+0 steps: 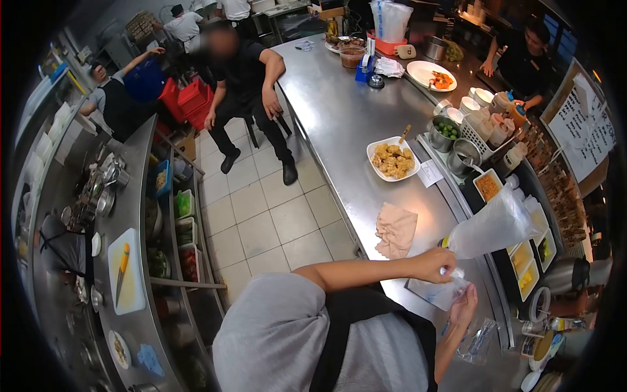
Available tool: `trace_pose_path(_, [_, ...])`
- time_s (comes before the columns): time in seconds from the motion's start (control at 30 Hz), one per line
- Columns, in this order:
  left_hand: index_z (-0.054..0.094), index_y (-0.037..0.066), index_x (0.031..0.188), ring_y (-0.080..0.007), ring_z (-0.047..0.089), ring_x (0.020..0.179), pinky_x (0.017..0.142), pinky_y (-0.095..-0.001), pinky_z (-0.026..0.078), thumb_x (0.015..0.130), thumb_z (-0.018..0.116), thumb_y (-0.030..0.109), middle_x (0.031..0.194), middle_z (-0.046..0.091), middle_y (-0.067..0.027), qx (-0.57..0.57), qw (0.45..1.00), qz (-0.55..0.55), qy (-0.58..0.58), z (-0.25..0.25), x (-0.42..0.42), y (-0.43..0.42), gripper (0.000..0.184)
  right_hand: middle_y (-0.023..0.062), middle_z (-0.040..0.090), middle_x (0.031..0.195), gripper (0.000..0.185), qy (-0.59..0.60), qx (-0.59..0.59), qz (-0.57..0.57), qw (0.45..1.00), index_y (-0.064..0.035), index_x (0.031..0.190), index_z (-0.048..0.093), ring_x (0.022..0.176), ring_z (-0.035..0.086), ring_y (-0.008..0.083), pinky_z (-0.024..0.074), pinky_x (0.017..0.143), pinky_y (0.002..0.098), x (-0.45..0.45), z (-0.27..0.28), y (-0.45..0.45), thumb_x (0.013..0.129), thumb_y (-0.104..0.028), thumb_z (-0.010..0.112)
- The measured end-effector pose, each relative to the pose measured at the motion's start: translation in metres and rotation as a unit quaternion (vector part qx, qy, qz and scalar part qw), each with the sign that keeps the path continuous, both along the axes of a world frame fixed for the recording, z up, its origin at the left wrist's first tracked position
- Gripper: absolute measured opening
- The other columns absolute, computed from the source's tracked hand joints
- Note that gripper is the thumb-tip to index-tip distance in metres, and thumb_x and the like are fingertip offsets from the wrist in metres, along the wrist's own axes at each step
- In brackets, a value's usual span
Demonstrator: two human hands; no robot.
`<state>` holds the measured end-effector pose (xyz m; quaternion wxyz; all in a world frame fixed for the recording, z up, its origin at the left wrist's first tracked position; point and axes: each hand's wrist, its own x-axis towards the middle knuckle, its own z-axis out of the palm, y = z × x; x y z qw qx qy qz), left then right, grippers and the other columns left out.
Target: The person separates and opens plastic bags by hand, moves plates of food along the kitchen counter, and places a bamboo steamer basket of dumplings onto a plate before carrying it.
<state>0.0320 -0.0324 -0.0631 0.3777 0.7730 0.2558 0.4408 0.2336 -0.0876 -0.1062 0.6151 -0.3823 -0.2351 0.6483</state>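
I've got the steel bench (326,85) mid-view; on it a big clear plastic bundle (493,225), a white bowl (409,174) of fried pieces farther off, a crumpled tan cloth (396,230) nearer. Left hand (434,265) and right hand (464,306): both grips narrow, pinching a small clear bag (449,291) over the bench, just beside the bundle.

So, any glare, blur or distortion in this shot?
Head view: lens distortion bows the left-side counter, black corners frame the picture; warm glare brightens the main counter beside the beige cloth; the seated person has a blurred head; the handled clear bag shows whitish highlights.
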Motion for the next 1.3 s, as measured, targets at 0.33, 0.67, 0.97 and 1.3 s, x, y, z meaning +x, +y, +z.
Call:
trace_pose_path(0.33, [0.052, -0.002, 0.084, -0.0135, 0.059, 0.064, 0.058, -0.0252, 0.046, 0.081, 0.056, 0.01, 0.066, 0.058, -0.008, -0.31, 0.882, -0.344, -0.089, 0.021, -0.009, 0.004, 0.014, -0.002, 0.049, 0.073, 0.01, 0.013, 0.138, 0.072, 0.988, -0.0067, 0.083, 0.052, 0.058, 0.043, 0.0064, 0.0361, 0.055, 0.0203, 0.005, 0.045, 0.011, 0.083, -0.017, 0.052])
trace_pose_path(0.67, [0.056, 0.007, 0.084, -0.0063, 0.048, 0.056, 0.046, -0.0207, 0.039, 0.082, 0.053, 0.012, 0.077, 0.053, 0.0012, -0.095, 0.983, 0.149, -0.038, 0.167, 0.006, 0.084, 0.007, -0.001, 0.046, 0.063, 0.009, -0.438, 0.202, -0.129, 0.866, -0.0024, 0.077, 0.057, 0.055, 0.042, 0.0053, 0.0341, 0.048, 0.0177, -0.012, 0.196, 0.077, 0.081, -0.01, 0.054])
trace_pose_path(0.97, [0.058, -0.001, 0.081, -0.0125, 0.052, 0.052, 0.052, -0.0267, 0.049, 0.079, 0.054, 0.013, 0.07, 0.058, -0.0065, -0.414, 0.906, 0.06, 0.071, 0.039, 0.011, 0.148, 0.014, 0.0043, 0.053, 0.065, 0.019, -0.159, 0.09, -0.049, 0.982, -0.0011, 0.079, 0.058, 0.055, 0.049, 0.0107, 0.0397, 0.048, 0.0237, -0.014, 0.102, 0.104, 0.083, -0.01, 0.042])
trace_pose_path(1.3, [0.038, 0.007, 0.107, -0.0125, 0.047, 0.079, 0.075, -0.0366, 0.045, 0.088, 0.044, 0.034, 0.097, 0.043, -0.0065, -0.639, 0.737, -0.045, -0.216, 0.026, 0.0, 0.054, 0.034, 0.0055, 0.048, 0.088, 0.035, -0.002, -0.096, -0.098, 0.991, -0.007, 0.11, 0.041, 0.061, 0.046, 0.0104, 0.0321, 0.041, 0.0163, -0.055, 0.052, 0.061, 0.086, -0.031, 0.052])
